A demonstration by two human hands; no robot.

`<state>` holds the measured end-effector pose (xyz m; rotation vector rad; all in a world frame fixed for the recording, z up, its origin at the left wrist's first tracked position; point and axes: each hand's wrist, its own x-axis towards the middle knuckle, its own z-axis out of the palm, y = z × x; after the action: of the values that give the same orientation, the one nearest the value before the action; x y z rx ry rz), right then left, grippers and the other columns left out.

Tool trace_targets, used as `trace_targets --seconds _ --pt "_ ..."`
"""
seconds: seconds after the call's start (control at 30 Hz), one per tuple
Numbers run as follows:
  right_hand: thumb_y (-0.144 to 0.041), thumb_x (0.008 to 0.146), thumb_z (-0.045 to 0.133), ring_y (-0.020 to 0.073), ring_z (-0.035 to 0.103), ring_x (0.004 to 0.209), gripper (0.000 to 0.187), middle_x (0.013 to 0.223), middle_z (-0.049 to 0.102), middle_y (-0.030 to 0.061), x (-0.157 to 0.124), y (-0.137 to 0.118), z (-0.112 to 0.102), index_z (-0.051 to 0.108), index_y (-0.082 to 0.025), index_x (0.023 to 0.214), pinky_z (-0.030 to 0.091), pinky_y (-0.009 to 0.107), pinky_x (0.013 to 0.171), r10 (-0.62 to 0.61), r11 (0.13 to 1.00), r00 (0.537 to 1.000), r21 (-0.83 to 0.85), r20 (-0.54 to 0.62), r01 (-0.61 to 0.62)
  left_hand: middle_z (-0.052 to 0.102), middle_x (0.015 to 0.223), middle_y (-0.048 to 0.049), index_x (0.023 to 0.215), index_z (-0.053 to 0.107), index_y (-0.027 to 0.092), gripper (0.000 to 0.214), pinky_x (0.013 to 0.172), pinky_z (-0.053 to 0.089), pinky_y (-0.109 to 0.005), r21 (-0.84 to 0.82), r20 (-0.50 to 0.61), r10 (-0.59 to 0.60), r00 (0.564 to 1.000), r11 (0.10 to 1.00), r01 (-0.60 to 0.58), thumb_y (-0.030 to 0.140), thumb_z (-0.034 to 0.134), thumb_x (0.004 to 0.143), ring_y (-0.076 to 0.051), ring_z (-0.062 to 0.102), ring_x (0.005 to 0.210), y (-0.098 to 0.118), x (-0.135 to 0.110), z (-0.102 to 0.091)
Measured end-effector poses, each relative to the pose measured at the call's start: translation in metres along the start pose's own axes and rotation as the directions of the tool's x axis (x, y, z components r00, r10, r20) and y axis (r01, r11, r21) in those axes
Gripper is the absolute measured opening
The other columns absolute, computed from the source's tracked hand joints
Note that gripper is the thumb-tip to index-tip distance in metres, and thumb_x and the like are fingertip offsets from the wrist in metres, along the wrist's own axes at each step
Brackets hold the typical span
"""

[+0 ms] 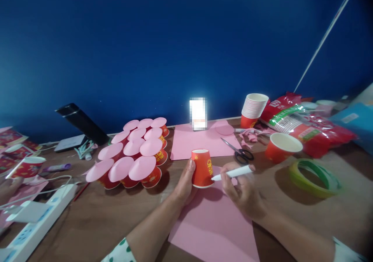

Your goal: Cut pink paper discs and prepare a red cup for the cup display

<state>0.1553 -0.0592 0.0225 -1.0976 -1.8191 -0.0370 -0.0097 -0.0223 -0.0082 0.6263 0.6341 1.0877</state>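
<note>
My left hand grips a red paper cup with yellow print, its narrower end up. The cup is held above a pink paper sheet. In my right hand is a white marker pen, its tip pointing left at the cup's lower right side. Whether the tip touches the cup I cannot tell. Beyond the cup lies another pink sheet, with a pink paper circle and black scissors at its right.
Left of my hands stand several upturned cups topped with pink paper cones. A power strip and black cylinder are further left. At right are stacked cups, one cup, green tape and red packaging. Another person's hand shows far left.
</note>
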Motion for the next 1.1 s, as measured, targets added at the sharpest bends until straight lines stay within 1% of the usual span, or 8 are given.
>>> trace_targets --seconds 0.17,0.37,0.5,0.67,0.8,0.93,1.0,1.1 --pt "-0.017 0.093 0.045 0.0152 0.059 0.062 0.014 0.069 0.063 0.0003 0.0009 -0.0017 0.0008 0.051 -0.021 0.081 0.046 0.03 0.069 -0.011 0.998 0.999 0.057 0.031 0.01 0.068 0.078 -0.0062 0.092 0.066 0.015 0.048 0.075 0.047 -0.033 -0.015 -0.005 -0.014 1.0 1.0 0.014 0.061 0.064 0.079 -0.02 0.062 0.072 0.0027 -0.001 0.0039" --pt "-0.016 0.093 0.045 0.0153 0.061 0.064 0.014 0.07 0.064 0.0004 0.0012 -0.0007 0.0016 0.05 -0.021 0.081 0.046 0.03 0.07 -0.015 0.996 1.0 0.091 0.026 0.013 0.069 0.081 -0.0086 0.094 0.065 0.013 0.054 0.084 0.047 -0.038 -0.005 0.002 -0.017 1.0 1.0 0.017 0.065 0.064 0.078 -0.027 0.066 0.085 0.0006 0.0014 0.0015" --pt "-0.016 0.092 0.044 0.0148 0.059 0.059 0.014 0.068 0.063 0.0003 0.0005 0.0003 0.0019 0.05 -0.022 0.081 0.046 0.028 0.064 -0.001 0.995 1.0 0.105 0.015 -0.001 0.069 0.08 -0.0074 0.097 0.065 0.014 0.051 0.084 0.047 -0.038 -0.015 -0.007 -0.024 1.0 1.0 0.024 0.062 0.063 0.08 -0.025 0.065 0.081 -0.0001 0.0021 0.0" --pt "-0.017 0.093 0.043 0.0164 0.063 0.066 0.014 0.072 0.066 0.0017 0.0004 0.0011 0.0014 0.052 -0.021 0.083 0.048 0.031 0.073 -0.02 0.998 1.0 0.059 0.02 0.019 0.071 0.089 -0.0099 0.099 0.065 0.014 0.051 0.09 0.046 -0.039 -0.021 0.002 -0.028 1.0 0.999 0.028 0.062 0.064 0.079 -0.028 0.066 0.093 0.0002 0.0018 -0.0001" --pt "-0.018 0.093 0.045 0.0152 0.061 0.061 0.015 0.068 0.065 0.0005 0.0018 0.0011 0.0014 0.052 -0.021 0.081 0.047 0.03 0.07 -0.011 0.999 1.0 0.047 -0.017 0.012 0.071 0.084 -0.0082 0.095 0.066 0.014 0.05 0.086 0.048 -0.037 -0.027 -0.007 -0.032 0.999 0.999 0.032 0.061 0.065 0.079 -0.025 0.066 0.085 0.0003 0.0013 -0.0003" --pt "-0.02 0.093 0.045 0.0153 0.059 0.059 0.017 0.064 0.062 -0.0003 0.0017 0.0007 0.0005 0.053 -0.022 0.078 0.045 0.03 0.065 0.008 0.999 1.0 0.033 -0.019 -0.008 0.072 0.091 -0.0108 0.097 0.067 0.014 0.052 0.089 0.048 -0.039 -0.035 0.009 -0.055 0.998 0.998 0.055 0.062 0.066 0.077 -0.029 0.066 0.094 -0.0003 0.0011 -0.0002" --pt "-0.021 0.093 0.046 0.0145 0.058 0.057 0.019 0.061 0.06 -0.0013 0.0005 0.0013 0.0 0.052 -0.022 0.075 0.044 0.029 0.062 0.044 0.997 0.998 0.069 -0.04 -0.041 0.072 0.094 -0.0123 0.098 0.067 0.013 0.054 0.091 0.048 -0.04 -0.05 0.007 -0.064 0.998 0.997 0.064 0.062 0.067 0.076 -0.03 0.066 0.098 -0.0004 0.0014 -0.0001" --pt "-0.021 0.095 0.044 0.0122 0.053 0.051 0.021 0.057 0.054 -0.0034 -0.0018 0.0042 0.0014 0.051 -0.022 0.075 0.043 0.025 0.052 0.184 0.965 0.978 0.206 -0.102 -0.16 0.072 0.093 -0.014 0.094 0.068 0.011 0.058 0.093 0.049 -0.042 -0.089 -0.004 -0.086 0.996 0.992 0.086 0.065 0.068 0.074 -0.031 0.066 0.098 0.0018 0.0019 0.0006"
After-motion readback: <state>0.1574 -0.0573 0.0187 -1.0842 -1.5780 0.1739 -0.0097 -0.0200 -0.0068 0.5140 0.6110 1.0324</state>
